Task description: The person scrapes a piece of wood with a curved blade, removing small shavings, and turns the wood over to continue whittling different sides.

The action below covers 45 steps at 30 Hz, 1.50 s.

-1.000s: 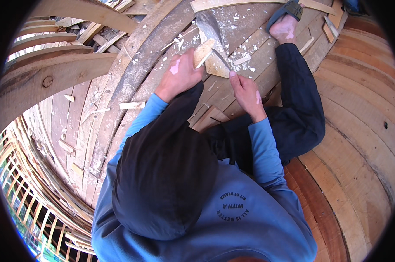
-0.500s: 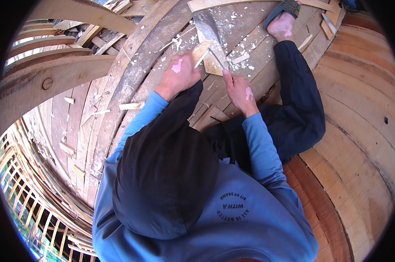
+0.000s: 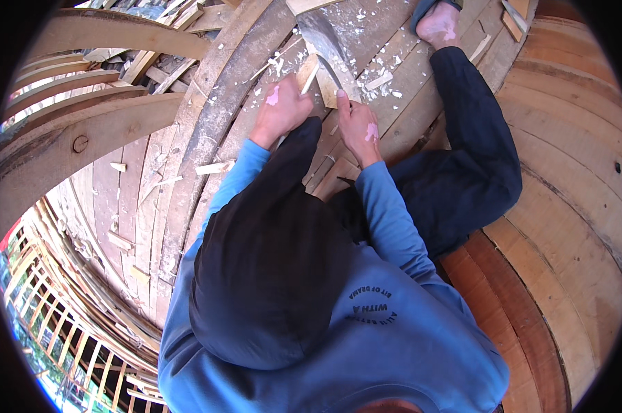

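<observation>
My left hand (image 3: 283, 107) is closed around a pale piece of wood (image 3: 310, 71), whose near end points away from me. To its right, my right hand (image 3: 359, 129) grips a knife whose handle is hidden in the fist. The narrow, dark, curved knife blade (image 3: 329, 69) reaches up and left to the wood piece, apparently touching it. Under the blade lies a light wooden board (image 3: 351, 91), partly beneath a worn grey plank piece (image 3: 320, 34).
Pale shavings (image 3: 381, 69) are scattered over the plank floor (image 3: 387, 45). Curved timber ribs (image 3: 111, 117) rise at left, and a planked wall (image 3: 565, 151) curves up at right. My bent leg (image 3: 476, 138) and bare foot (image 3: 440, 27) lie right of the hands.
My right hand and the knife have shifted left and slightly away from me, closer to my left hand. The left hand still holds the wood piece. The whole view has shifted a little.
</observation>
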Each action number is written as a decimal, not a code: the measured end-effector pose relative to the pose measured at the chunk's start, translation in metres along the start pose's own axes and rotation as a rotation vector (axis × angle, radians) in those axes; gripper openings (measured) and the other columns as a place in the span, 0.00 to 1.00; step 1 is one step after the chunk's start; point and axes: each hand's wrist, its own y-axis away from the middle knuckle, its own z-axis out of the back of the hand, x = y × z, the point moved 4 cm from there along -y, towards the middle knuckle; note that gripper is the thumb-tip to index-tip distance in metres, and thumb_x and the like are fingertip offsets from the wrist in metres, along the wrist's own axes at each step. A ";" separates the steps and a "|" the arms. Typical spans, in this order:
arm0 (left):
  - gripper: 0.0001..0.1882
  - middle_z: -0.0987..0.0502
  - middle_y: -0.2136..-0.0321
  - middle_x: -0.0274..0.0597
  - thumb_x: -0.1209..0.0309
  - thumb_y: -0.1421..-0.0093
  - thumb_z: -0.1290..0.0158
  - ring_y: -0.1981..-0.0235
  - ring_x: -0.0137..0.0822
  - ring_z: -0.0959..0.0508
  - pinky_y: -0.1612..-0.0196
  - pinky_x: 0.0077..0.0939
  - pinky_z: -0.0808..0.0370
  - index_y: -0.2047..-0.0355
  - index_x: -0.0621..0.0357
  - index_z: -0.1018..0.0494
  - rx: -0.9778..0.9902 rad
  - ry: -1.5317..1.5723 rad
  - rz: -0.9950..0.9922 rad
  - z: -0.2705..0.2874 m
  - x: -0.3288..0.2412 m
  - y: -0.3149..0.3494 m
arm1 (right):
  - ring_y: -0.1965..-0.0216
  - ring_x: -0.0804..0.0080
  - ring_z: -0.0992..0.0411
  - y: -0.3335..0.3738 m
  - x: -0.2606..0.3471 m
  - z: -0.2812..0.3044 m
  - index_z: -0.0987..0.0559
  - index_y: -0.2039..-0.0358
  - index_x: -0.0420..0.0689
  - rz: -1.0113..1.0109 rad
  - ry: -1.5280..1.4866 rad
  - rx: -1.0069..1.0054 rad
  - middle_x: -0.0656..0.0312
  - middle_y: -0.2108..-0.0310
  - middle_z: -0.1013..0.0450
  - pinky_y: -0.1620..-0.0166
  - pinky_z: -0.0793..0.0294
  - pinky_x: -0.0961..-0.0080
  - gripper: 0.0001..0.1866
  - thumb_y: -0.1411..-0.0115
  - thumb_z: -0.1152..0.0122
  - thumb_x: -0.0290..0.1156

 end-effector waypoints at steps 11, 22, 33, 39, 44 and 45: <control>0.23 0.22 0.61 0.70 0.62 0.44 0.48 0.54 0.66 0.23 0.48 0.49 0.27 0.58 0.72 0.26 0.153 -0.008 0.091 -0.016 0.009 0.001 | 0.66 0.38 0.25 0.011 -0.008 0.039 0.21 0.73 0.30 0.004 0.179 0.164 0.34 0.74 0.27 0.57 0.28 0.52 0.38 0.31 0.56 0.60; 0.24 0.19 0.65 0.58 0.56 0.47 0.47 0.60 0.51 0.19 0.54 0.40 0.27 0.61 0.65 0.21 0.390 0.166 0.245 -0.035 0.021 -0.008 | 0.64 0.35 0.25 0.018 -0.010 0.061 0.21 0.71 0.30 -0.032 0.205 0.192 0.33 0.72 0.26 0.56 0.28 0.50 0.38 0.31 0.57 0.59; 0.17 0.22 0.68 0.54 0.58 0.44 0.49 0.68 0.57 0.24 0.61 0.45 0.28 0.64 0.59 0.22 0.516 -0.155 0.003 -0.075 0.026 -0.019 | 0.47 0.37 0.28 0.003 -0.041 0.043 0.20 0.55 0.29 -0.211 0.352 0.367 0.32 0.52 0.26 0.42 0.31 0.53 0.35 0.30 0.60 0.54; 0.15 0.24 0.70 0.58 0.61 0.44 0.49 0.67 0.58 0.24 0.61 0.49 0.28 0.67 0.59 0.21 0.495 -0.286 -0.299 -0.099 0.052 -0.022 | 0.49 0.39 0.26 -0.007 -0.048 0.033 0.21 0.55 0.28 -0.154 0.383 0.395 0.34 0.54 0.25 0.44 0.30 0.54 0.37 0.28 0.65 0.54; 0.15 0.24 0.69 0.62 0.62 0.45 0.50 0.63 0.62 0.23 0.58 0.48 0.28 0.67 0.59 0.21 0.505 -0.444 -0.414 -0.110 0.057 -0.027 | 0.46 0.41 0.27 -0.006 -0.046 0.033 0.22 0.53 0.28 -0.217 0.364 0.531 0.35 0.51 0.26 0.42 0.31 0.55 0.38 0.28 0.67 0.56; 0.14 0.24 0.69 0.62 0.63 0.45 0.49 0.63 0.62 0.23 0.58 0.48 0.28 0.67 0.60 0.21 0.481 -0.365 -0.316 -0.106 0.053 -0.027 | 0.45 0.42 0.27 -0.005 -0.047 0.032 0.23 0.53 0.28 -0.226 0.357 0.516 0.35 0.50 0.26 0.42 0.31 0.56 0.39 0.28 0.67 0.56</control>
